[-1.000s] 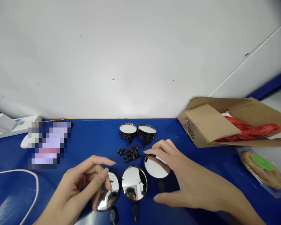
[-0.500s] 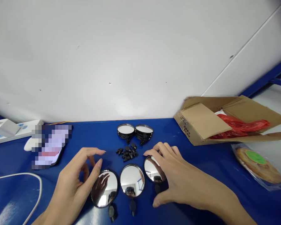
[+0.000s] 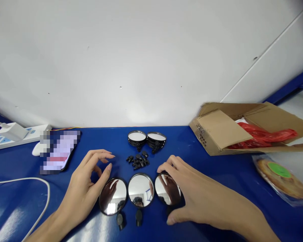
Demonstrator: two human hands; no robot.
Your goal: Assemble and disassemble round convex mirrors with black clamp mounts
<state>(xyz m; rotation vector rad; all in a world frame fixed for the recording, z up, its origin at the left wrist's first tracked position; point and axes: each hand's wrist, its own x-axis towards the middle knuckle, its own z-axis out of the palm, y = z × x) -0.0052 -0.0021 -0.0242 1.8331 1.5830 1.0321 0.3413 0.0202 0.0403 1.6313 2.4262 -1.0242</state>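
Note:
Three round mirrors with black stems lie in a row on the blue table (image 3: 217, 168): a left mirror (image 3: 112, 196), a middle mirror (image 3: 140, 190) and a right mirror (image 3: 166, 193). My left hand (image 3: 87, 183) rests beside the left mirror, thumb at its rim, fingers apart and curved. My right hand (image 3: 192, 195) arches over the right mirror, fingertips on its top edge and thumb below it. Behind the row lies a heap of small black parts (image 3: 138, 160), and further back two stacks of mirrors (image 3: 146, 138).
A phone (image 3: 58, 151), a white mouse (image 3: 37, 148), a power strip (image 3: 12, 134) and a white cable (image 3: 27, 183) are at the left. An open cardboard box (image 3: 227, 132) with red plastic and a wrapped round pastry (image 3: 280, 176) sit at the right. A white wall stands behind.
The left mirror was tilted up in my left hand and now lies flat. My right hand has slid the right mirror nearer, so the three form a tight row.

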